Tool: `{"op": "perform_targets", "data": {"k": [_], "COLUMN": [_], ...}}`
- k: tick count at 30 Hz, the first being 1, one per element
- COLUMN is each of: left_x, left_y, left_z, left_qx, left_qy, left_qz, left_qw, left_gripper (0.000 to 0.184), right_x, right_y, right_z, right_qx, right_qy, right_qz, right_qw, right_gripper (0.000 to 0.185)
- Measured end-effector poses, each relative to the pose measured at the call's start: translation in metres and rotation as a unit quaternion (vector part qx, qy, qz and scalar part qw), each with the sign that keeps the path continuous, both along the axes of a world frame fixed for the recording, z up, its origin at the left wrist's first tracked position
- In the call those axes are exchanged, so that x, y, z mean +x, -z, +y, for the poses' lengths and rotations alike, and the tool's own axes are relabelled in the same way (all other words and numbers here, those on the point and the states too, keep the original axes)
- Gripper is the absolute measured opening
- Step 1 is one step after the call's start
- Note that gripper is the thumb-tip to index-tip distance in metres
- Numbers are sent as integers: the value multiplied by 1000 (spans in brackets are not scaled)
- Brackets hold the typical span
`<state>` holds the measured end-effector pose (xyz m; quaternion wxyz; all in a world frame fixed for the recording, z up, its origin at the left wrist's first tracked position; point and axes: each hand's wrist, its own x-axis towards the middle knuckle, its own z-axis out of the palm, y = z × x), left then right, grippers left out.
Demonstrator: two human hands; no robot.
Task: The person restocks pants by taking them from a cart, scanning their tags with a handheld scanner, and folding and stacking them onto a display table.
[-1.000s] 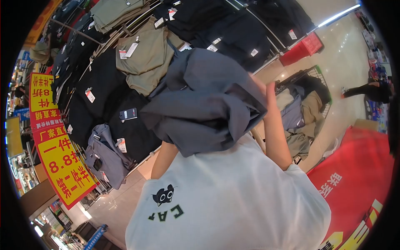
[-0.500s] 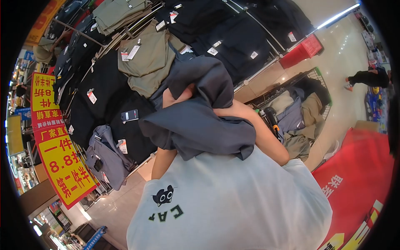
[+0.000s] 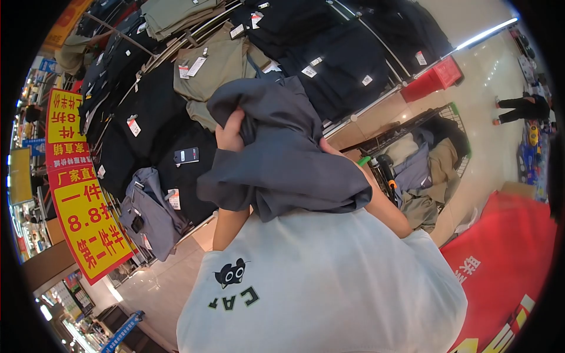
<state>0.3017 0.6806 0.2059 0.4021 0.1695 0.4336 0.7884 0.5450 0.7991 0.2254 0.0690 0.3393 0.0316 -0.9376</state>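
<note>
We hold a dark gray garment [image 3: 282, 165] bunched in front of our white shirt [image 3: 318, 282], over the near edge of a rack of clothing. Our left hand [image 3: 229, 134] has its fingers closed on the garment's upper left part, with cloth folded around them. Our right hand [image 3: 329, 148] is at the garment's right edge, only a sliver of it showing against the cloth; whether its fingers are gripping or open, we cannot tell.

Beyond the folds, a khaki garment [image 3: 212, 65] with white tags lies on the rack, its lower part partly behind the raised cloth. Black garments [image 3: 150, 97] spread to the left and dark folded garments [image 3: 341, 70] lie farther out, while a gray-blue garment [image 3: 150, 209] hangs at the rack's near left edge. To our right, a wire cart [image 3: 461, 132] holds more clothes, with a black-and-orange object [image 3: 386, 170] beside our right forearm. A red container [image 3: 432, 79] sits near the end of the rack, and a red cloth [image 3: 500, 241] with white characters spreads at lower right. A yellow-and-red sign [image 3: 88, 206] runs along the left, and a person in dark clothing [image 3: 524, 110] is well apart at far right.

The gray bundle hides most of our right hand, part of our left and the rack directly beneath. Its folds conceal what kind of garment it is, and the tags' small print is too fine to read.
</note>
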Motion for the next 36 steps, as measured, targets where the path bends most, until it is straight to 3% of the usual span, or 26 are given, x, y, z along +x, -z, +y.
{"op": "perform_targets", "data": {"k": [1, 2, 9, 10, 14, 16, 17, 19, 20, 22, 24, 26, 27, 28, 31, 32, 34, 36], "left_x": [-2, 7, 37, -10, 19, 17, 12, 6, 7, 15, 17, 14, 13, 11, -13, -12, -5, 4], "left_y": [3, 3, 14, 26, 27, 32, 35, 41, 43, 47, 52, 51, 44, 39, 53, 43, 14, 37], "left_z": [-1, -10, -45, 28, -39, -54, -53, -50, -48, -54, -63, -63, -55, -52, -74, -75, -80, -74], "left_qx": [1, 4, 14, 16, 27, 33, 35, 39, 41, 46, 52, 54, -6, -66, -63, -62, 4, -5], "left_qy": [-2, -4, 1, 3, 6, 4, 3, 3, 4, 9, 12, 13, -18, -48, -94, -95, -46, -10], "left_qz": [0, -12, -98, -110, -161, -189, -202, -227, -239, -264, -290, -304, -239, -172, -176, -175, -196, -249], "left_qw": [1000, 1000, 995, 994, 987, 982, 979, 973, 970, 963, 956, 951, 971, 982, 978, 978, 980, 968], "left_gripper": [42, 43, 49, 50, 53, 55, 56, 57, 58, 60, 62, 63, 69, 76, 72, 72, 77, 68], "right_x": [8, 5, -25, -30, -45, -50, -53, -61, -64, -72, -78, -91, -100, -107, -121, -124, -130, -132], "right_y": [23, 23, 22, 21, 15, 6, 2, -7, -16, -40, -54, -70, -77, -79, -84, -83, -73, -60], "right_z": [4, 5, -3, -4, -1, 2, 8, 21, 21, 21, 18, 16, 12, 8, -1, -4, -12, -32], "right_qx": [-107, -106, 129, 162, 264, 278, 278, 543, 543, 705, 713, 900, 917, 917, 943, 943, 955, 947], "right_qy": [-4, -7, -65, -72, -97, 54, 51, 90, 90, 101, 71, 0, -13, -13, -88, -88, -59, -96], "right_qz": [41, 41, -10, -17, -40, -8, -8, 77, 77, 159, 160, 135, 152, 153, 142, 143, 171, 183], "right_qw": [993, 993, 990, 984, 959, 959, 959, 831, 831, 683, 679, 414, 369, 369, 287, 286, 234, 245], "right_gripper": [62, 62, 62, 62, 62, 48, 48, 35, 35, 36, 35, 43, 49, 49, 48, 48, 49, 51]}}
